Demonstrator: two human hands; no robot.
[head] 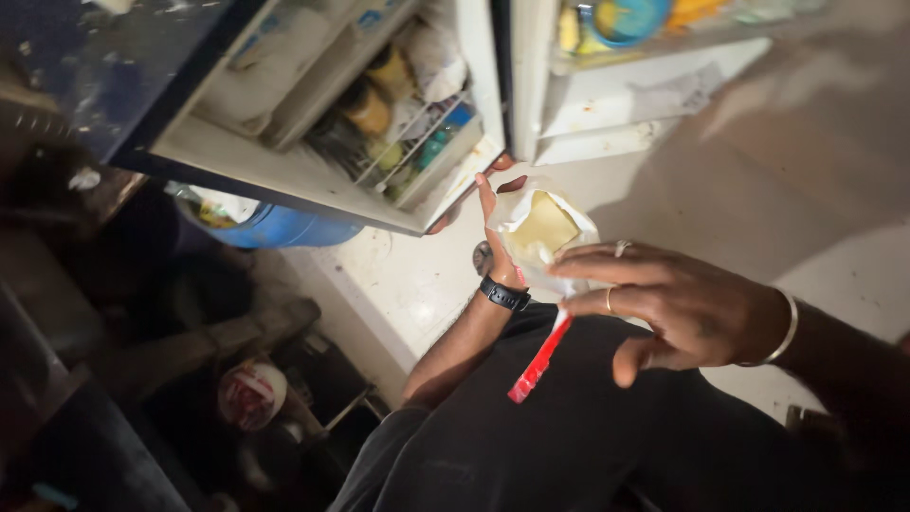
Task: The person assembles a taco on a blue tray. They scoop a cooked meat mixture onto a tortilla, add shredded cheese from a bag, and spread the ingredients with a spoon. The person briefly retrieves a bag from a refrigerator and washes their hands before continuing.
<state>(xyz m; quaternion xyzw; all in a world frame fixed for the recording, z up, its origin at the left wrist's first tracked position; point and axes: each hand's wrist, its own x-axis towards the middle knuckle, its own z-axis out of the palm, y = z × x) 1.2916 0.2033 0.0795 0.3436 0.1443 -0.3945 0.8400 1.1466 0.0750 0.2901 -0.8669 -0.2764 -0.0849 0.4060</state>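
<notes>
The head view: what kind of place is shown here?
Probably a home kitchen. An open fridge holds jars and food on its door shelves, and the left hand holds an opened packet with a pale yellow block, perhaps butter.

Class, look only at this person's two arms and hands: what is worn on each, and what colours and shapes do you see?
The left hand has a black band around its wrist, like a watch strap, and the forearm is bare with no sleeve. The right hand wears a thin, pale metal bangle at the wrist and two rings: a silvery ring on one finger and a gold-coloured ring on another.
</notes>
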